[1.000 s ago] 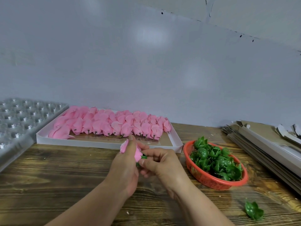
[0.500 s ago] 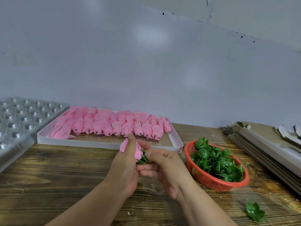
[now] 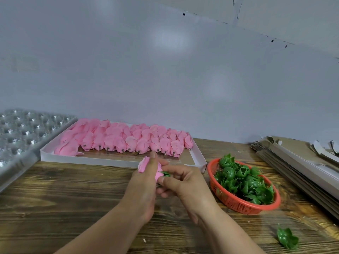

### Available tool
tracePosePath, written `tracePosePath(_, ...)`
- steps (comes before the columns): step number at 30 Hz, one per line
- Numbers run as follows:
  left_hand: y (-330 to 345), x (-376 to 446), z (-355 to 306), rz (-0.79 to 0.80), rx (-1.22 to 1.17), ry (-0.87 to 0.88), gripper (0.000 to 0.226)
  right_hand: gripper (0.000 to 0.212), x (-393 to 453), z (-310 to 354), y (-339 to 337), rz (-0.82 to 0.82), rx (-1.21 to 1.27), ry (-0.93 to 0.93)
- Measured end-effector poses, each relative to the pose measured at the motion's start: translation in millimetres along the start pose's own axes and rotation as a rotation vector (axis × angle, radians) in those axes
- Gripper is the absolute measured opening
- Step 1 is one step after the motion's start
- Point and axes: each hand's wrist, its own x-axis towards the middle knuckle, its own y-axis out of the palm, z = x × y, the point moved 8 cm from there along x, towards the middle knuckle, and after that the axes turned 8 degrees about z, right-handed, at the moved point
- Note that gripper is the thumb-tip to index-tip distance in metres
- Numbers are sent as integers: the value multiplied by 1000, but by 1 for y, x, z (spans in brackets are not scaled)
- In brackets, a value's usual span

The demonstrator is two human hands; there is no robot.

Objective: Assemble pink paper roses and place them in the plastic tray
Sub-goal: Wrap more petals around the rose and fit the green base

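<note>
Pink paper rose (image 3: 146, 166) being fitted with a green calyx (image 3: 166, 173) above the counter (image 3: 73, 198).

The rose's soft pink petals are sitting folded into a bud, tilting up and to the left, with the left hand (image 3: 145, 186) wrapping around it and the right hand (image 3: 183, 182) pinching the small green calyx right against its base. More pink roses (image 3: 124, 140) are lying in crowded rows in a shallow white box (image 3: 110, 160) at the back of the counter, short dark stems pointing toward the viewer. The clear plastic tray (image 3: 23, 132), dimpled with round cells, is sitting just left of that box.
</note>
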Motion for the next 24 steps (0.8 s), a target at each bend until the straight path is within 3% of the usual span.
tracePosePath(12, 1, -3, -2, -12, -3, 46, 56, 20, 1, -11, 7, 8, 115, 81)
tracePosePath(24, -7, -9, -25, -109, 296, 271, 32, 37, 2, -13, 14, 40, 170, 81)
